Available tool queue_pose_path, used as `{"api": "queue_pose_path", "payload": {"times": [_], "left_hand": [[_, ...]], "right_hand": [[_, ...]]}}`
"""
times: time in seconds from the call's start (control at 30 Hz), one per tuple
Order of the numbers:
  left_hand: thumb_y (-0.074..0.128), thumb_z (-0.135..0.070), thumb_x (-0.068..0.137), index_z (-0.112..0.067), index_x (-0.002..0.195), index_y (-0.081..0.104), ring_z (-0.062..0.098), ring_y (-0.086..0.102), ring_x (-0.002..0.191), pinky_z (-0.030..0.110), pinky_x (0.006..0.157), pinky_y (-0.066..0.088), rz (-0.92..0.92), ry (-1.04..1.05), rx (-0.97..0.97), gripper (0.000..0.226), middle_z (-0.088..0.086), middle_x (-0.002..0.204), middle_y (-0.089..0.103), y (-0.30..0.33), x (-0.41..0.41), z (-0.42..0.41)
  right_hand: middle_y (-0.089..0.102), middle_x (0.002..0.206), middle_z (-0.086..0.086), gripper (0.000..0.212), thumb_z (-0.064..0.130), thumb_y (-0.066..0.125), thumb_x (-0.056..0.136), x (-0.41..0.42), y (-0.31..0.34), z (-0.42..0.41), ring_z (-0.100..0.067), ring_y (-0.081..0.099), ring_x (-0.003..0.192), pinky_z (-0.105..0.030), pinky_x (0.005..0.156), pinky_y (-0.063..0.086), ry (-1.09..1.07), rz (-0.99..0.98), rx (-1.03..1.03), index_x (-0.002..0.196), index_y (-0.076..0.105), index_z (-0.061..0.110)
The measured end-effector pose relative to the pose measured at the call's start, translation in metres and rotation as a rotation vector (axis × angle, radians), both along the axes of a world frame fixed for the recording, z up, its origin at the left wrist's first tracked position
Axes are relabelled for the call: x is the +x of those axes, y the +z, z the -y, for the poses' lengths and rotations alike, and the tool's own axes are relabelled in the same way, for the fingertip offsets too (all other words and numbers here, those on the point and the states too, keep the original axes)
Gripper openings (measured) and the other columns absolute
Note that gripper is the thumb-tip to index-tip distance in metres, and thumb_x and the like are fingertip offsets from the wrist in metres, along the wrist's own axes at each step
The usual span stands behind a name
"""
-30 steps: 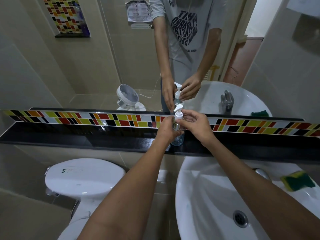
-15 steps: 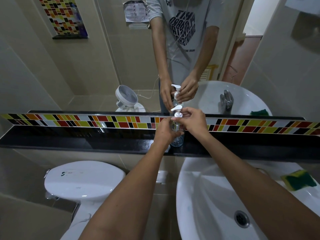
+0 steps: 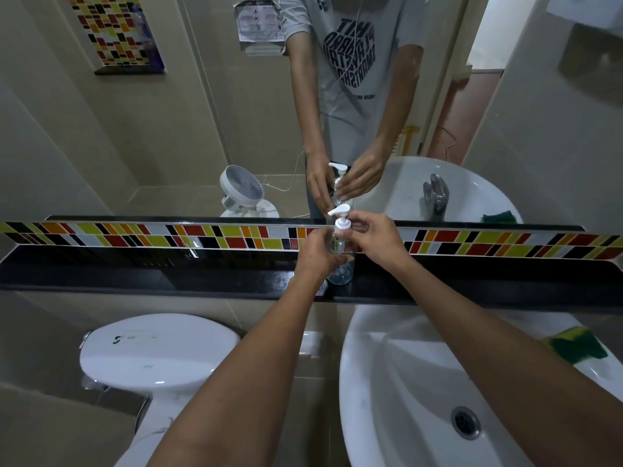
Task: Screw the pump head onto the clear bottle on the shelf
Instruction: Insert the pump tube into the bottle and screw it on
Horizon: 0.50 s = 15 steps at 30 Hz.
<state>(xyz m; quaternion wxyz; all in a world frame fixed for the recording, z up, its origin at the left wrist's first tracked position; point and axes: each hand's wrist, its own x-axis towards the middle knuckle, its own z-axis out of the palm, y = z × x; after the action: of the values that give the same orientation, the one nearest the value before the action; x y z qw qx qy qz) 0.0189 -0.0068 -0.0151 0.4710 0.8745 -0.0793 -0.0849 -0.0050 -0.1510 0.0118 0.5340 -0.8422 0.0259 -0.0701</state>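
1. Between the right hand's [image 3: 377, 239] fingers [image 3: 353, 220] sits the white pump head [image 3: 341, 220], pinched at its collar atop the clear bottle [image 3: 340, 261].
2. Just below, the left hand [image 3: 318, 254] wraps closed around the bottle body, standing on the black shelf [image 3: 168, 274].
3. Risk: a tilted collar could cross-thread; a loose left grip would let the bottle spin or topple toward the sink [image 3: 387, 382].

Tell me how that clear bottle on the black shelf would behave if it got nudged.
The clear plastic bottle is tall and narrow with a white pump head on top, so it probably tips easily. It looks nearly empty, so likely light. The left hand around its body suggests it needs steadying.
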Motion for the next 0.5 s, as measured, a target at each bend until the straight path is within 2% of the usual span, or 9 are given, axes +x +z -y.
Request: {"api": "queue_pose_path", "payload": {"times": [0.1, 0.23, 0.37, 0.5], "left_hand": [[0.092, -0.013, 0.074, -0.006, 0.132, 0.066, 0.021, 0.061, 0.094, 0.022, 0.073, 0.042, 0.017, 0.005, 0.007, 0.064, 0.004, 0.105, 0.066, -0.001, -0.002, -0.002], [0.093, -0.014, 0.072, -0.007, 0.128, 0.068, 0.023, 0.064, 0.093, 0.017, 0.063, 0.04, 0.039, 0.007, 0.019, 0.062, 0.007, 0.108, 0.071, -0.001, -0.003, -0.002], [0.092, -0.015, 0.073, -0.007, 0.128, 0.067, 0.018, 0.059, 0.091, 0.027, 0.075, 0.045, 0.005, -0.003, 0.034, 0.061, 0.002, 0.101, 0.065, 0.003, -0.003, -0.003], [0.092, -0.015, 0.073, -0.01, 0.131, 0.065, 0.024, 0.066, 0.102, 0.028, 0.08, 0.049, 0.003, -0.003, 0.011, 0.065, 0.007, 0.115, 0.072, 0.002, -0.004, -0.002]], "right_hand": [[0.08, 0.113, -0.004, 0.046, 0.014, 0.087, 0.08, -0.002, -0.002, -0.008, -0.017, 0.076, 0.107, -0.044, 0.1, 0.059, -0.035, 0.028, -0.002, 0.124, 0.075, 0.011], [0.08, 0.111, -0.008, 0.045, 0.011, 0.086, 0.08, -0.003, -0.001, -0.012, -0.017, 0.076, 0.103, -0.038, 0.097, 0.061, -0.078, 0.039, 0.003, 0.123, 0.075, 0.007], [0.08, 0.112, -0.011, 0.047, 0.01, 0.087, 0.079, -0.003, -0.001, -0.012, -0.02, 0.077, 0.104, -0.043, 0.098, 0.06, -0.074, 0.012, 0.056, 0.124, 0.074, 0.004], [0.077, 0.123, -0.007, 0.054, 0.012, 0.084, 0.084, -0.009, 0.001, -0.003, -0.017, 0.072, 0.117, -0.039, 0.103, 0.058, 0.029, -0.033, 0.172, 0.135, 0.067, 0.007]]}}
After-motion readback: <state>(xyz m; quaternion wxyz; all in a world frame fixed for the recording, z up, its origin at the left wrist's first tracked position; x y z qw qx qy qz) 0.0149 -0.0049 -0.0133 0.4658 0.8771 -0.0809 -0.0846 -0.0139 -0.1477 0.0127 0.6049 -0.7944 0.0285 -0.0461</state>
